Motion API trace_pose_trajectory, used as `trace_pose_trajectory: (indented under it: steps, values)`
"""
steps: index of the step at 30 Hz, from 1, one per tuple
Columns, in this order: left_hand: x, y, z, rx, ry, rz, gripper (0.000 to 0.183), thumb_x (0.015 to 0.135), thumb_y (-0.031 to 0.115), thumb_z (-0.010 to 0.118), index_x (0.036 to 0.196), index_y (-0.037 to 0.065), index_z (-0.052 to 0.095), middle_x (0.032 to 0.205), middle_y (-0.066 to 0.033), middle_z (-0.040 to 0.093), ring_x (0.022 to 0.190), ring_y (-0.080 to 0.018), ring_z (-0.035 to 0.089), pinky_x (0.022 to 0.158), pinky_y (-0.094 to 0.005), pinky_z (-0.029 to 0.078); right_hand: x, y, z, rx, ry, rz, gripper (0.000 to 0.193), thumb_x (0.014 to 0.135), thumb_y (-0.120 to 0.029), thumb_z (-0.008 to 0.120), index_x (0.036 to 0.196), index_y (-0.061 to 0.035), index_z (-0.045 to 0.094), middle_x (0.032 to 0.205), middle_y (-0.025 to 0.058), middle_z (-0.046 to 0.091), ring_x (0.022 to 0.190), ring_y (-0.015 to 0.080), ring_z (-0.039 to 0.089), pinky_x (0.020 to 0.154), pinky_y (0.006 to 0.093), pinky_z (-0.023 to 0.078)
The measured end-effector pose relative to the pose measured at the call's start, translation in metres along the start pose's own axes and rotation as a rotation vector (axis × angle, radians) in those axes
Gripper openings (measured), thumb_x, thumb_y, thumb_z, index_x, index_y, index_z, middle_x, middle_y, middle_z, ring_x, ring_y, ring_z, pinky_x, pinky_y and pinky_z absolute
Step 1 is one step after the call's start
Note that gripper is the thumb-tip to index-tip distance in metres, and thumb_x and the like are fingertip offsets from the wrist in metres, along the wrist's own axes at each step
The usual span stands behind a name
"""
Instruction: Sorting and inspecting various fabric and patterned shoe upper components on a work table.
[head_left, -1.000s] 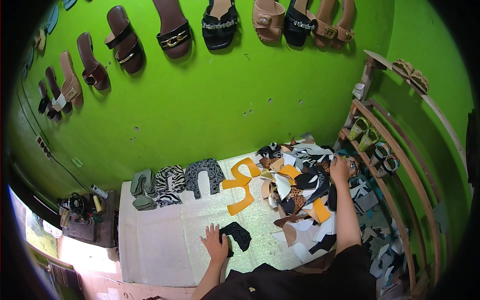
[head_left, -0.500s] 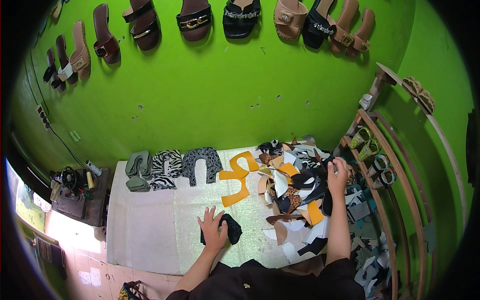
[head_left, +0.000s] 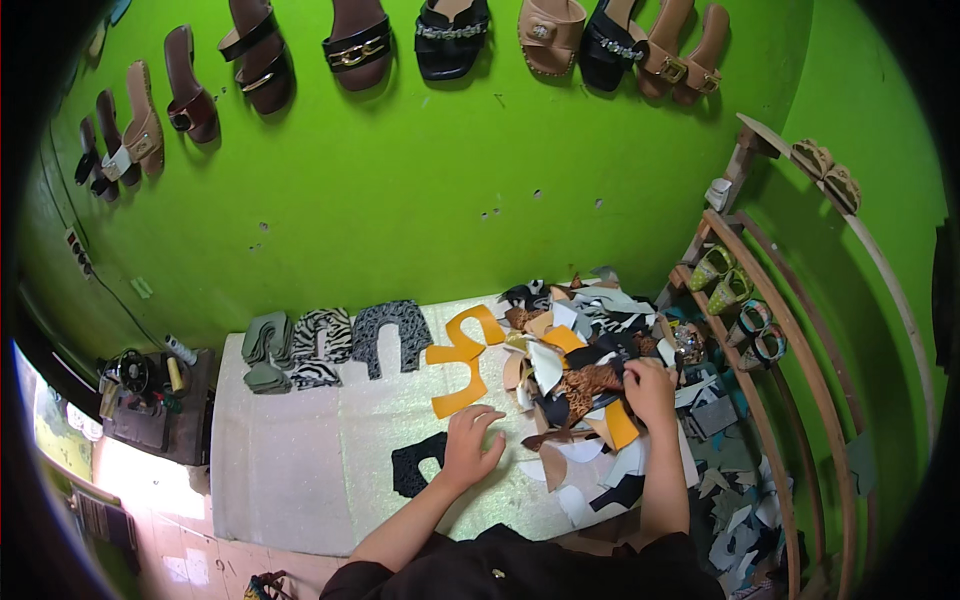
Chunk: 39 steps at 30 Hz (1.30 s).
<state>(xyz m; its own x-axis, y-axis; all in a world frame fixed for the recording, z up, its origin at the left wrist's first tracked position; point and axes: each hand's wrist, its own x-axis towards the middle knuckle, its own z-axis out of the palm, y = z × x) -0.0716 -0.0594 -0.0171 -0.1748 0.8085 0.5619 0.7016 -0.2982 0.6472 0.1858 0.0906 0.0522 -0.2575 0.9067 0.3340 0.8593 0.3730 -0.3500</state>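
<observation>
My right hand (head_left: 652, 392) is over the heap of material offcuts (head_left: 548, 368), its fingers pinched on a brown leopard-print scrap (head_left: 592, 382) that stretches out to their left. My left hand (head_left: 472, 450) is held over the table between the heap and a black patterned U-shaped piece (head_left: 408, 470). Its fingers are loosely bent and apart, with nothing in them. Farther back lie yellow curved pieces (head_left: 458, 387) and a grey-black patterned U-shaped piece (head_left: 390, 335).
Zebra-print pieces (head_left: 322, 335) and grey-green stacks (head_left: 268, 340) sit at the back left of the pale table (head_left: 290, 460). A wooden rack (head_left: 765, 330) with sandals stands at right, above more scraps (head_left: 735, 520). A sewing machine (head_left: 135, 385) is at left; sandals hang on the green wall.
My left hand has lifted off the black patterned piece and moved right; that piece now lies spread out. My right hand has come nearer, and a leopard-print scrap is now at its fingers.
</observation>
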Motion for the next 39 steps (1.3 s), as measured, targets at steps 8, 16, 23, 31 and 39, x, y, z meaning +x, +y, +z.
trace_pose_trajectory:
  steps: [8, 16, 23, 31, 39]
  values:
    - [0.084, 0.006, 0.078, 0.097, -0.348, 0.175, 0.061, 0.078, 0.043, 0.059, 0.130, 0.017, 0.043, 0.131, -0.0202, 0.038, 0.124, -0.0382, 0.033, 0.099, -0.0527, 0.026, 0.046, 0.022, 0.005, -0.146, -0.021, 0.152, 0.029, 0.078, -0.029, 0.060, 0.102, -0.0131, 0.064, 0.103, 0.0095, 0.058, 0.105, 0.0279, 0.051, 0.094, 0.0494, 0.030]
    - [0.062, -0.013, 0.110, 0.363, -0.739, 0.159, 0.065, 0.074, 0.047, 0.058, 0.133, 0.026, 0.041, 0.141, -0.0178, 0.029, 0.133, -0.0351, 0.023, 0.101, -0.0631, 0.016, 0.072, 0.013, 0.047, -0.088, -0.347, -0.010, 0.065, 0.073, -0.046, 0.065, 0.127, -0.0140, 0.047, 0.127, 0.0149, 0.046, 0.122, 0.0313, 0.039, 0.101, 0.0597, 0.020]
    - [0.055, -0.020, 0.122, 0.375, -0.730, 0.137, 0.055, 0.078, 0.035, 0.056, 0.131, 0.026, 0.045, 0.140, -0.0143, 0.034, 0.132, -0.0308, 0.027, 0.103, -0.0606, 0.016, 0.095, -0.028, 0.084, -0.052, -0.493, -0.126, 0.086, 0.063, -0.050, 0.073, 0.133, -0.0164, 0.038, 0.132, 0.0238, 0.038, 0.119, 0.0362, 0.044, 0.098, 0.0553, 0.030]
    - [0.037, -0.028, 0.123, 0.228, -0.488, 0.139, 0.041, 0.072, 0.020, 0.060, 0.113, 0.023, 0.060, 0.125, -0.0050, 0.052, 0.120, -0.0232, 0.045, 0.100, -0.0498, 0.027, 0.097, -0.018, 0.113, -0.090, -0.397, -0.161, 0.029, 0.067, -0.024, 0.069, 0.094, -0.0160, 0.064, 0.079, 0.0135, 0.065, 0.077, 0.0316, 0.063, 0.071, 0.0437, 0.049]
    - [0.039, -0.017, 0.113, 0.096, -0.258, -0.082, 0.031, 0.071, 0.016, 0.063, 0.101, 0.026, 0.065, 0.134, -0.0145, 0.040, 0.130, -0.0337, 0.031, 0.103, -0.0570, 0.019, 0.107, 0.039, 0.064, -0.069, -0.363, 0.154, 0.031, 0.067, -0.027, 0.066, 0.094, -0.0121, 0.064, 0.088, 0.0141, 0.066, 0.083, 0.0311, 0.063, 0.074, 0.0440, 0.048]
